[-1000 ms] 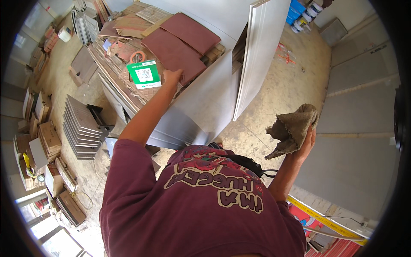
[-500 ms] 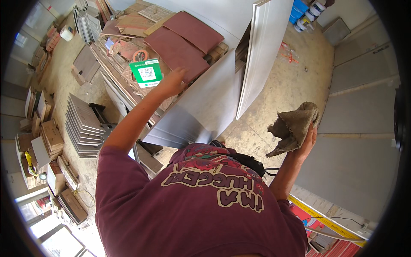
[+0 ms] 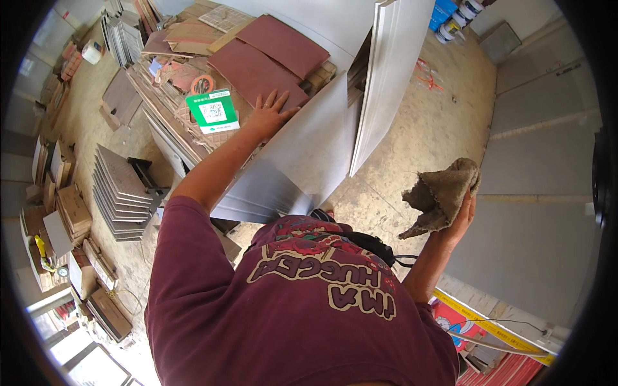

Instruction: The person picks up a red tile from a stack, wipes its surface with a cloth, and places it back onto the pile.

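A grey-brown, ragged-edged cloth (image 3: 444, 196) is in my right hand (image 3: 461, 225), out to the right, gripped from its right side. My left hand (image 3: 269, 117) reaches forward with its fingers spread. It is at the near edge of a reddish-brown board (image 3: 257, 74), by the upper edge of a large glossy grey tile (image 3: 306, 151) that leans in front of me. Whether the palm presses on the tile edge or the board is hard to tell. A green and white card with a square code (image 3: 214, 112) lies just left of this hand.
Flattened cardboard (image 3: 193, 38) and an orange tape roll (image 3: 202, 84) lie on the stack. More large pale panels (image 3: 393, 83) lean to the right of the tile. A rack of tiles (image 3: 122, 193) stands at left. White buckets (image 3: 449, 30) are at far right.
My left hand has come down nearer the tile's upper edge, and its fingers have spread. The cloth stays in my right hand, almost unmoved. The view has shifted slightly.
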Demonstrator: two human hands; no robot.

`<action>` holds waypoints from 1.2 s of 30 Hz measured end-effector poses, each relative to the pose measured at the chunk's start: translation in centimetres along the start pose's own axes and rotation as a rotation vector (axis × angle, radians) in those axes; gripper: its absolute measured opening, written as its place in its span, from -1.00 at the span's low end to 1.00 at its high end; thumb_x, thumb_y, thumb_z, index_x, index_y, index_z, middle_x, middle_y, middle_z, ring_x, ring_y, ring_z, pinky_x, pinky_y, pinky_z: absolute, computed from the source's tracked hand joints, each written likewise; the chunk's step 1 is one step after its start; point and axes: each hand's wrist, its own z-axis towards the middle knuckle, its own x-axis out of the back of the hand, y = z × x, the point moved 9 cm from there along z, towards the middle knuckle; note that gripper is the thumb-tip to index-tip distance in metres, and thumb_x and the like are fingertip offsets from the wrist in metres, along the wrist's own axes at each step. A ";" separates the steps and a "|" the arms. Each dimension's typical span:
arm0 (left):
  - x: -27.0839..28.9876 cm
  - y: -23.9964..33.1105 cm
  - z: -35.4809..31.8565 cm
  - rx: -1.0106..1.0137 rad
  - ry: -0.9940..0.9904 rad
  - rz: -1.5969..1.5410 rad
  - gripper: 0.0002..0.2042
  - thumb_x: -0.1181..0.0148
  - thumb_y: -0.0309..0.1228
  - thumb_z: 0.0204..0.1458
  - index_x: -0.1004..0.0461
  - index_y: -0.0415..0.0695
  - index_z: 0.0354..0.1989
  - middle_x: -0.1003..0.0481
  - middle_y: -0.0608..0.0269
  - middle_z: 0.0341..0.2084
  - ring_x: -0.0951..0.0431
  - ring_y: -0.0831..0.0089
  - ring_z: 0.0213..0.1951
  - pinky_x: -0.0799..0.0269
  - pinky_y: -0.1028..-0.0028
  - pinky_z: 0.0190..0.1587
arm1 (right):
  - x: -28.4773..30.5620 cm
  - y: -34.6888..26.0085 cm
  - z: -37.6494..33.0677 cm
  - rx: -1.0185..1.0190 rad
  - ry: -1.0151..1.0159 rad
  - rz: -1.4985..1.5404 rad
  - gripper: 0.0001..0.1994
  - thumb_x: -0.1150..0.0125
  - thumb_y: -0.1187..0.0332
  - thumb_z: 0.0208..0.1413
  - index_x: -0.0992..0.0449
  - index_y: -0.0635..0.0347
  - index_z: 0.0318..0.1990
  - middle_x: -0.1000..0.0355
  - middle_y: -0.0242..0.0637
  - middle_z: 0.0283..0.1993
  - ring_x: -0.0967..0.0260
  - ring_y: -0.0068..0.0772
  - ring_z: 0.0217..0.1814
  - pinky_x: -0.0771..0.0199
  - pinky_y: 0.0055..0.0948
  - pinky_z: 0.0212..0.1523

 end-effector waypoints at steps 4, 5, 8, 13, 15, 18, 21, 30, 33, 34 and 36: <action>-0.9 0.0 0.2 0.042 0.083 -0.014 -0.52 0.08 -0.15 0.04 -0.14 0.33 0.20 0.15 0.06 0.30 0.19 -0.08 0.30 0.33 -0.25 0.16 | -0.1 -0.1 0.1 0.004 -0.007 -0.004 -0.74 0.06 0.39 0.17 -0.36 0.34 -0.04 -0.42 -0.15 -0.13 -0.41 -0.35 -0.15 -0.45 -0.40 -0.13; -1.1 0.1 0.3 0.051 0.084 -0.029 -0.52 0.08 -0.14 0.04 -0.14 0.33 0.20 0.15 0.06 0.30 0.19 -0.09 0.30 0.35 -0.26 0.16 | -0.2 -0.2 0.1 0.002 -0.006 -0.007 -0.74 0.06 0.39 0.17 -0.36 0.34 -0.04 -0.42 -0.15 -0.13 -0.41 -0.36 -0.15 -0.45 -0.40 -0.13; -1.0 0.2 0.7 0.074 0.120 -0.059 -0.53 0.10 -0.12 0.04 -0.14 0.35 0.20 0.14 0.06 0.30 0.21 -0.11 0.30 0.38 -0.29 0.15 | -0.6 -0.5 0.0 0.004 -0.019 0.000 -0.74 0.05 0.39 0.17 -0.36 0.34 -0.04 -0.42 -0.15 -0.13 -0.41 -0.35 -0.15 -0.45 -0.39 -0.13; -0.7 0.2 1.1 0.102 0.197 -0.094 -0.55 0.08 -0.10 0.03 -0.19 0.36 0.17 0.12 0.09 0.30 0.21 -0.14 0.29 0.40 -0.31 0.13 | -0.2 -0.4 0.1 -0.006 -0.009 0.001 -0.73 0.03 0.38 0.16 -0.36 0.34 -0.04 -0.41 -0.14 -0.12 -0.41 -0.32 -0.14 -0.45 -0.37 -0.11; -0.6 0.1 1.3 0.108 0.213 -0.121 -0.55 0.07 -0.09 0.02 -0.22 0.36 0.15 0.12 0.12 0.30 0.20 -0.14 0.29 0.40 -0.32 0.12 | 0.0 -0.3 0.2 -0.001 -0.012 0.006 -0.73 0.02 0.38 0.16 -0.36 0.34 -0.04 -0.41 -0.14 -0.13 -0.41 -0.32 -0.14 -0.46 -0.36 -0.11; -0.2 0.0 1.1 0.103 0.282 -0.161 -0.55 0.03 -0.07 0.00 -0.25 0.35 0.13 0.12 0.14 0.30 0.19 -0.15 0.28 0.39 -0.34 0.11 | 0.2 -0.3 0.2 0.003 -0.019 0.010 -0.73 0.01 0.38 0.16 -0.37 0.34 -0.05 -0.42 -0.13 -0.13 -0.41 -0.31 -0.14 -0.46 -0.34 -0.11; -0.2 -0.2 1.3 0.124 0.256 -0.179 -0.52 -0.04 -0.16 -0.04 -0.23 0.35 0.15 0.14 0.17 0.31 0.20 -0.12 0.29 0.39 -0.32 0.12 | 0.2 -0.3 0.2 -0.005 -0.017 0.003 -0.74 0.00 0.38 0.15 -0.37 0.34 -0.05 -0.42 -0.13 -0.13 -0.41 -0.30 -0.14 -0.47 -0.33 -0.11; -0.1 -3.4 1.6 0.238 0.228 -0.143 -0.36 -0.05 -0.51 -0.14 -0.17 0.33 0.19 0.17 0.27 0.32 0.28 -0.01 0.32 0.39 -0.20 0.21 | -1.0 -0.6 -0.1 -0.021 -0.042 -0.014 -0.72 0.02 0.40 0.16 -0.34 0.35 -0.03 -0.41 -0.10 -0.11 -0.41 -0.27 -0.13 -0.47 -0.32 -0.10; 0.1 -3.3 1.7 0.267 0.225 -0.204 -0.36 -0.01 -0.53 -0.13 -0.16 0.32 0.19 0.18 0.27 0.32 0.29 -0.01 0.32 0.42 -0.19 0.21 | -1.2 -0.7 -0.2 -0.019 -0.041 -0.026 -0.72 0.03 0.40 0.16 -0.34 0.36 -0.02 -0.40 -0.10 -0.11 -0.41 -0.27 -0.13 -0.46 -0.32 -0.10; 0.0 -3.4 1.9 0.274 0.237 -0.218 -0.36 -0.01 -0.53 -0.13 -0.16 0.32 0.20 0.18 0.27 0.32 0.29 -0.01 0.32 0.43 -0.19 0.21 | -1.2 -0.7 -0.1 -0.021 -0.047 -0.023 -0.72 0.04 0.40 0.16 -0.34 0.36 -0.02 -0.41 -0.10 -0.11 -0.41 -0.27 -0.13 -0.46 -0.32 -0.10; -0.3 -3.6 2.2 0.286 0.261 -0.245 -0.36 -0.01 -0.53 -0.12 -0.15 0.32 0.20 0.17 0.26 0.32 0.29 -0.01 0.32 0.45 -0.19 0.21 | -1.2 -0.6 -0.1 -0.029 -0.043 -0.021 -0.72 0.04 0.40 0.17 -0.34 0.36 -0.02 -0.41 -0.10 -0.11 -0.41 -0.27 -0.13 -0.47 -0.33 -0.10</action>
